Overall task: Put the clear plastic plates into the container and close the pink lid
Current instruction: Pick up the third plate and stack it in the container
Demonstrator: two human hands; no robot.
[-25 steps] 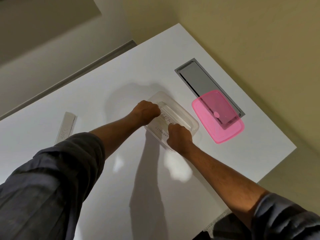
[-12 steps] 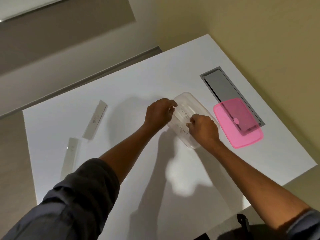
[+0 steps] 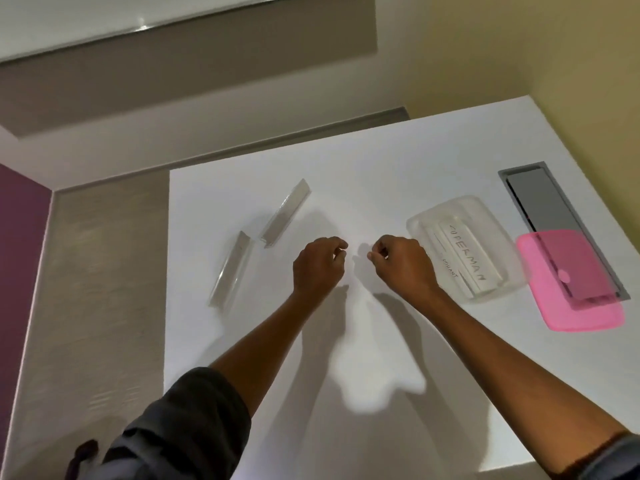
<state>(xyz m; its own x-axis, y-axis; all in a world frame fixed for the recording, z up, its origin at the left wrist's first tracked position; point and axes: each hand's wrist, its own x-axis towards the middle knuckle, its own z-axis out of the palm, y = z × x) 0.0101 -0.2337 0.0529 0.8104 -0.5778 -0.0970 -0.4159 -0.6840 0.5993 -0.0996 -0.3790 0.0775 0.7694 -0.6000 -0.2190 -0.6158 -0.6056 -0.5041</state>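
The clear container (image 3: 429, 216) stands open on the white table, with a clear plate (image 3: 465, 252) marked with lettering lying inside it. The pink lid (image 3: 575, 306) lies flat just right of the container. Two more clear plastic plates rest on the table's left part: one (image 3: 285, 213) farther back, one (image 3: 230, 271) nearer the left edge. My left hand (image 3: 318, 265) and my right hand (image 3: 403, 265) hover over the table middle, between the plates and the container. Both have loosely curled fingers and hold nothing.
A grey metal cable slot (image 3: 543, 209) is set into the white table (image 3: 346, 168) at the right, partly under the pink lid. The table's left edge runs close beside the nearer plate. A beige wall stands at the right.
Both hands have let go of the container and moved left of it, leaving a plate inside. The camera has swung left, bringing both loose plates into view.
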